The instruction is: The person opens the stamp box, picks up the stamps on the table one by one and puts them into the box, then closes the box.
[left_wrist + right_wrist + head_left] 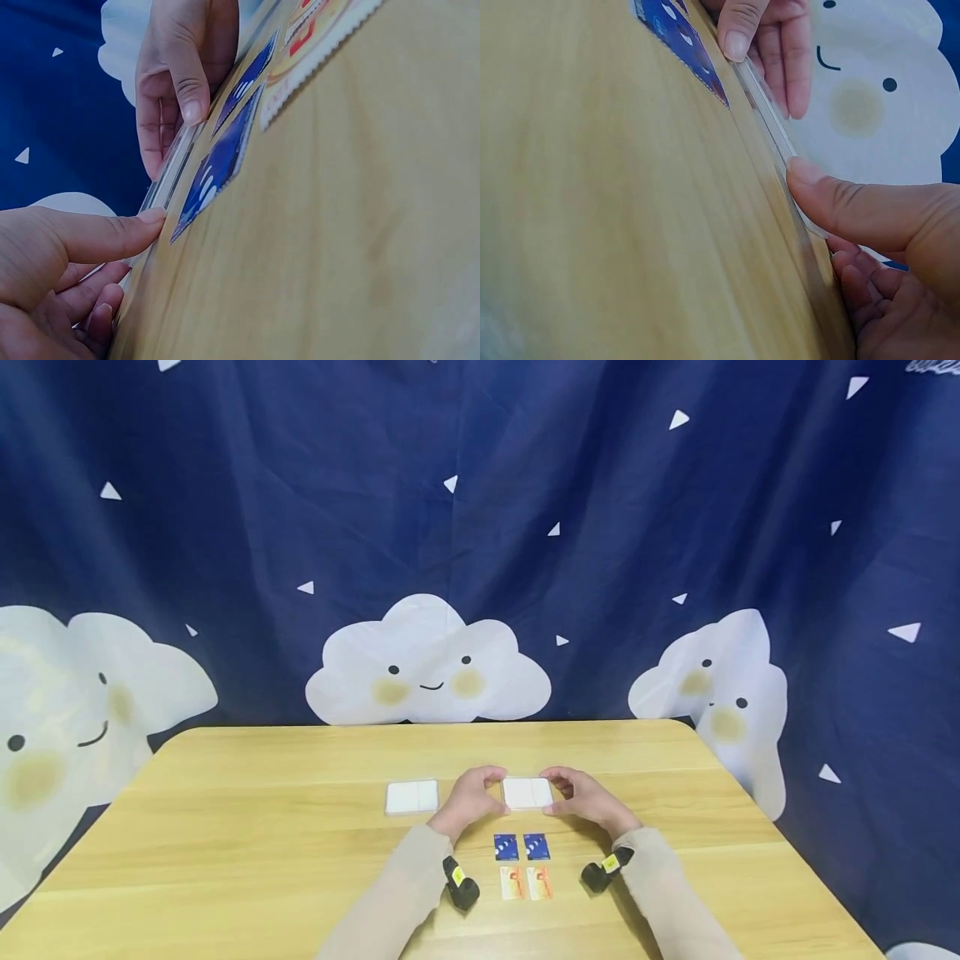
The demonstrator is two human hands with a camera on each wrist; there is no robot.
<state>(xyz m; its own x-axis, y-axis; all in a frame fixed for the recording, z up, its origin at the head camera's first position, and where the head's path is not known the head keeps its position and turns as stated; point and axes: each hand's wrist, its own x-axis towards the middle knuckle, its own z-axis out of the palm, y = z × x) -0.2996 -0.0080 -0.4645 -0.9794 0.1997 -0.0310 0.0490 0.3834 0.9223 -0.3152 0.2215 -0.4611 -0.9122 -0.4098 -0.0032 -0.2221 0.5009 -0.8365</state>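
A flat clear plastic case (pixel 527 793) with a white inside lies on the table between the two hands. My left hand (pixel 472 800) grips its left end, and my right hand (pixel 588 797) grips the right end. In the left wrist view, the left thumb (pixel 124 236) presses the near edge of the case, with the fingers curled behind. The right wrist view has the right thumb (pixel 847 206) on that same long edge. Just in front of the case lie two blue stamp-like pieces (pixel 506 847) with toothed edges.
Left of the hands lies a second flat clear case (pixel 412 797), also white inside. Two orange-and-cream stamp-like pieces (pixel 512 883) lie nearer the person, below the blue ones. A wooden table (pixel 247 843) carries everything; a dark blue curtain (pixel 360 510) with clouds hangs behind it.
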